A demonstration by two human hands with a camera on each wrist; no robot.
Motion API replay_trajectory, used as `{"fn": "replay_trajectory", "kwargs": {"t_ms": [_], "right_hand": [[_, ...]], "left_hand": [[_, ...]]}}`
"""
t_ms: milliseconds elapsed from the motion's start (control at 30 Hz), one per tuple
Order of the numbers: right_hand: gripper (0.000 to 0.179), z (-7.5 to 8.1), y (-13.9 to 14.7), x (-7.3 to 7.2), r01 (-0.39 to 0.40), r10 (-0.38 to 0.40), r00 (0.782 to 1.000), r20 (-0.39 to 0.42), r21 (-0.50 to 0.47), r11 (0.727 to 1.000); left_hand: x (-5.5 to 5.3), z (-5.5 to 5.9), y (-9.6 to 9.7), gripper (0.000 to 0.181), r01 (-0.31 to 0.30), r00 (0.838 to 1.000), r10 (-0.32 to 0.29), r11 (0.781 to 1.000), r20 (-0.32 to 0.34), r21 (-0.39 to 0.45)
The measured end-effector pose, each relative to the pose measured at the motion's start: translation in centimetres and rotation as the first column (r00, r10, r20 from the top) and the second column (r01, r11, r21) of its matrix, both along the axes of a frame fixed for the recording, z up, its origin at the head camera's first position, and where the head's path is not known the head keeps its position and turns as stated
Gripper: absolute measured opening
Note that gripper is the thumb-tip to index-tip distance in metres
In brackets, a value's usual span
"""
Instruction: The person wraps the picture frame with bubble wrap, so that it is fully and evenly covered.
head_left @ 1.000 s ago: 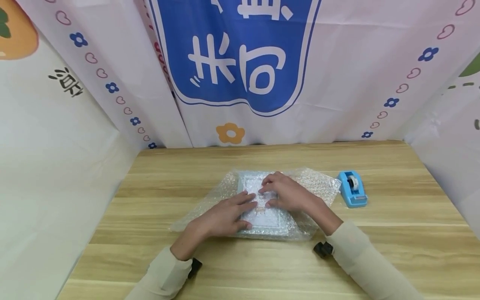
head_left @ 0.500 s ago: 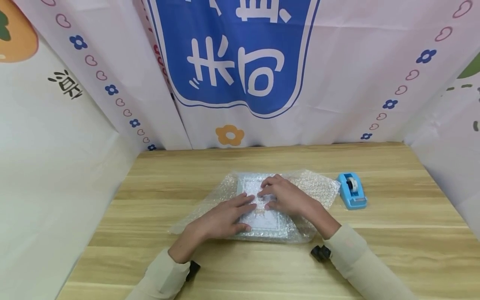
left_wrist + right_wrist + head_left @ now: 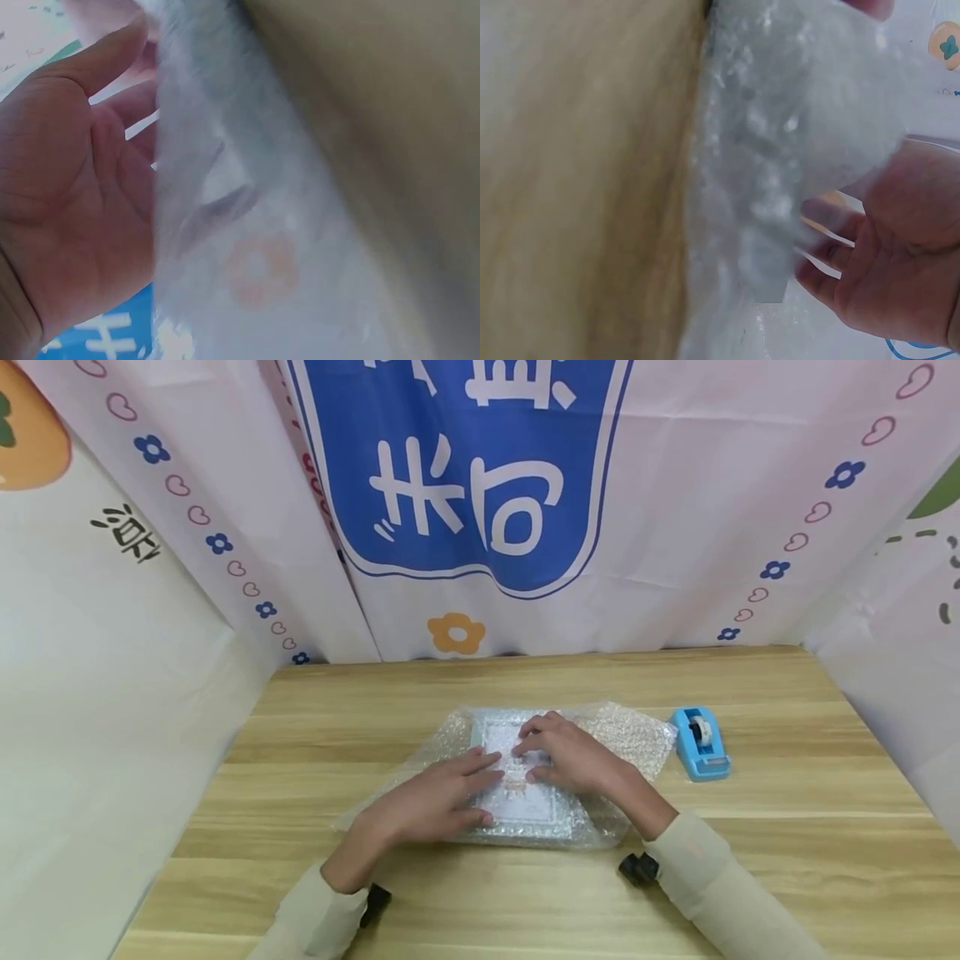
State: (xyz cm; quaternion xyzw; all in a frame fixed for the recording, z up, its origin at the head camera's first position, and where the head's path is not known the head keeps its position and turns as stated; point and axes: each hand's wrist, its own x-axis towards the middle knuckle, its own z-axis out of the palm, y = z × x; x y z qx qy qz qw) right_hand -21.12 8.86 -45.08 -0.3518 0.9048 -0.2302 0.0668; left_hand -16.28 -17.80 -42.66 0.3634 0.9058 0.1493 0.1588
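A flat, pale blue and white rectangular item [image 3: 528,806] with a printed face lies wrapped in clear bubble wrap [image 3: 630,731] on the table; whether it is a box or a frame I cannot tell. My left hand [image 3: 427,802] rests on its left side, fingers extended over the wrap. From the right, my right hand [image 3: 573,756] touches the top with fingers slightly bent. The left wrist view shows the left palm [image 3: 75,180] beside the wrap [image 3: 255,225], thumb and fingers apart. In the right wrist view, the wrap [image 3: 757,165] partly covers the right fingers.
A blue tape dispenser [image 3: 702,745] with a roll of tape stands right of the wrap's tip. Wood-grain table [image 3: 300,760] surrounds the package. Printed cloth [image 3: 675,527] hangs behind and at both sides.
My left hand has drawn back slightly to the left, its fingers still over the wrap. The right hand and the package have barely moved; the head view has shifted a little.
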Motion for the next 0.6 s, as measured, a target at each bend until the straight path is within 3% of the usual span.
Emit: {"fn": "replay_trajectory", "kwargs": {"t_ms": [133,300,467,600], "right_hand": [[0.038,0.1,-0.1,0.0,0.005,-0.005,1.0,0.006,0.005,1.0],[0.037,0.1,0.0,0.0,0.006,-0.006,1.0,0.015,0.002,1.0],[0.037,0.1,0.1,0.0,0.008,-0.008,1.0,0.025,-0.01,1.0],[0.037,0.0,0.1,0.0,0.013,-0.012,0.999,0.039,-0.015,1.0]], "left_hand": [[-0.2,1.3,-1.8,0.066,-0.073,0.997,0.073,0.995,0.015,0.063],[-0.6,2.2,-4.7,0.067,-0.199,0.979,0.194,0.974,0.056,0.104],[-1.2,1.7,-6.8,0.065,-0.247,0.969,0.244,0.962,0.044,0.118],[-1.3,0.9,-8.4,0.061,-0.305,0.952,0.296,0.943,0.081,0.132]]}}
